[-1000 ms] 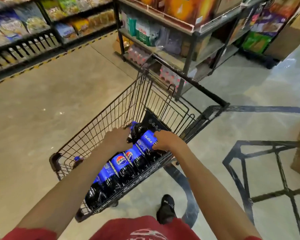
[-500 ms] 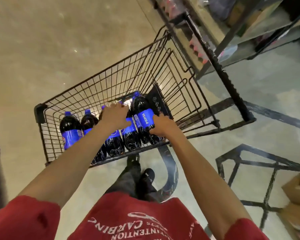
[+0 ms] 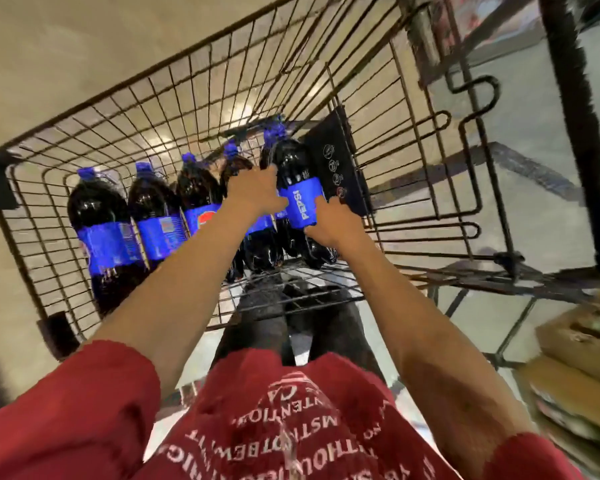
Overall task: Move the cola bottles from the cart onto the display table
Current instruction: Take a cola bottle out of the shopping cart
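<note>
I've leaned closer over the cart (image 3: 222, 81); my left hand (image 3: 253, 195) and right hand (image 3: 331, 225) now grip the bottle (image 3: 300, 202) from both sides, beside the black panel (image 3: 336, 161). Other bottles (image 3: 101, 233) lie left of it, packed together.

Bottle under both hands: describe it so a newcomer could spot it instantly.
In the wire cart, a row of cola bottles lies along the near side. The cola bottle is the rightmost, next to the black panel. Unlike the others, its label reads PEPSI lengthwise, and the left hand and right hand hold it.
</note>
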`<action>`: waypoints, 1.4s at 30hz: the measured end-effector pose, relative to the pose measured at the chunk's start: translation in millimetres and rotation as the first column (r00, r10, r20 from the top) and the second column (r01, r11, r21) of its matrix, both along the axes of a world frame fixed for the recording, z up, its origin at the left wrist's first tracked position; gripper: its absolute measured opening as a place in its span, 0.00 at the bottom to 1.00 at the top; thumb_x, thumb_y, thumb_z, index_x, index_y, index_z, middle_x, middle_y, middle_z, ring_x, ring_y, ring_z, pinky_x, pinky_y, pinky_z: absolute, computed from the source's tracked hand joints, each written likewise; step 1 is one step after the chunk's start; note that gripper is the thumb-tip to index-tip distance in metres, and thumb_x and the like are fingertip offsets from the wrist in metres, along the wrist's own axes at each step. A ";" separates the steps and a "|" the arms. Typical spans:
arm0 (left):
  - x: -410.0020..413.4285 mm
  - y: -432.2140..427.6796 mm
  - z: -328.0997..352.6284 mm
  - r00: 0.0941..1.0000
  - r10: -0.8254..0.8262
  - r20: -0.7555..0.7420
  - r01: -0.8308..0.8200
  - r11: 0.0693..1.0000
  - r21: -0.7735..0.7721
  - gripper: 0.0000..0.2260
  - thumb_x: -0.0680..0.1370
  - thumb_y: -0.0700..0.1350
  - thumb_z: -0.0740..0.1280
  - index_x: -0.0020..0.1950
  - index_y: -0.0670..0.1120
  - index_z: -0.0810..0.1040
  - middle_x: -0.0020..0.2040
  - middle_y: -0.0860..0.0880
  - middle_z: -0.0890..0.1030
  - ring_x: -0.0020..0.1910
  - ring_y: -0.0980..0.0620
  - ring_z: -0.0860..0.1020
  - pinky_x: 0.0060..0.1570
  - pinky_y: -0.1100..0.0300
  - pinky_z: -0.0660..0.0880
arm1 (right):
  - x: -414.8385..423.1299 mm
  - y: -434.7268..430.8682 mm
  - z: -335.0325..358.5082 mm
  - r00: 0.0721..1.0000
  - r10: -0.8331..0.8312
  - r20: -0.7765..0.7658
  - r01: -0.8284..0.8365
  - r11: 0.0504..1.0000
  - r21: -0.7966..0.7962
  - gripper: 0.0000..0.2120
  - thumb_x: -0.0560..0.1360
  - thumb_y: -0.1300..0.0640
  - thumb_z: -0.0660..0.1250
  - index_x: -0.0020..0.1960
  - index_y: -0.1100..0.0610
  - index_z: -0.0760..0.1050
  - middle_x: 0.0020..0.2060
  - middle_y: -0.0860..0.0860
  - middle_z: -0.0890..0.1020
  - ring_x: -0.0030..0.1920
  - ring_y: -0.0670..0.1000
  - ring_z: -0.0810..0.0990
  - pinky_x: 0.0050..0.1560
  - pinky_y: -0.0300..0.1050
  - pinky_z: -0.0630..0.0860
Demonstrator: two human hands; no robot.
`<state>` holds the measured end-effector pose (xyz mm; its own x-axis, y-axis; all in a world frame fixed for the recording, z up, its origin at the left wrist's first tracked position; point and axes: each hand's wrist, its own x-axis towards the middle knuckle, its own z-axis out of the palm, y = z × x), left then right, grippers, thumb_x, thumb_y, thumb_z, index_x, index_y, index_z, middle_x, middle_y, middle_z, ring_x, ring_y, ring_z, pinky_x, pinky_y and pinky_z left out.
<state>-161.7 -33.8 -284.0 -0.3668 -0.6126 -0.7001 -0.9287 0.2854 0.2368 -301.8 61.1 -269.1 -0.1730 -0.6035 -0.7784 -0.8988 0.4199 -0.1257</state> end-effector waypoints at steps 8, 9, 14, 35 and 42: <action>-22.2 -7.5 -60.6 0.954 0.291 -0.064 -0.287 0.956 0.067 0.42 0.76 0.61 0.69 0.79 0.40 0.55 0.65 0.38 0.77 0.63 0.35 0.76 0.58 0.42 0.75 | -1.8 -5.7 -43.5 0.994 -0.105 -0.016 0.105 0.995 0.001 0.33 0.78 0.50 0.69 0.75 0.62 0.59 0.69 0.61 0.68 0.68 0.64 0.71 0.62 0.57 0.73; -24.0 -7.9 -66.2 0.938 0.338 -0.070 -0.333 0.940 0.078 0.42 0.76 0.61 0.68 0.79 0.40 0.55 0.65 0.39 0.77 0.62 0.35 0.76 0.58 0.43 0.75 | -3.2 -7.1 -49.9 0.993 -0.117 -0.013 0.117 0.993 -0.003 0.34 0.78 0.50 0.70 0.76 0.63 0.58 0.69 0.62 0.68 0.68 0.64 0.72 0.62 0.58 0.73; -35.3 -13.8 -84.3 0.789 0.598 -0.140 -0.565 0.796 0.217 0.49 0.73 0.63 0.72 0.81 0.39 0.51 0.68 0.40 0.75 0.65 0.38 0.76 0.61 0.46 0.75 | -10.8 -10.2 -74.9 0.964 -0.259 0.054 0.258 0.966 0.027 0.42 0.74 0.49 0.74 0.76 0.64 0.55 0.69 0.64 0.67 0.68 0.66 0.70 0.63 0.57 0.71; -38.6 13.5 -121.9 0.259 0.869 -0.423 -0.783 0.445 0.434 0.44 0.61 0.54 0.84 0.67 0.48 0.59 0.62 0.51 0.74 0.60 0.52 0.76 0.61 0.57 0.73 | -19.2 4.9 -106.5 0.765 -0.550 0.334 0.554 0.827 0.092 0.54 0.56 0.45 0.85 0.72 0.54 0.59 0.61 0.48 0.76 0.60 0.51 0.78 0.63 0.55 0.77; -27.6 20.0 -104.8 0.209 0.855 -0.474 -0.771 0.442 0.457 0.47 0.57 0.58 0.83 0.68 0.50 0.60 0.62 0.53 0.75 0.61 0.53 0.78 0.65 0.48 0.76 | -18.5 7.9 -98.3 0.766 -0.525 0.372 0.542 0.838 0.067 0.45 0.62 0.52 0.85 0.69 0.55 0.62 0.49 0.39 0.76 0.50 0.44 0.79 0.54 0.45 0.77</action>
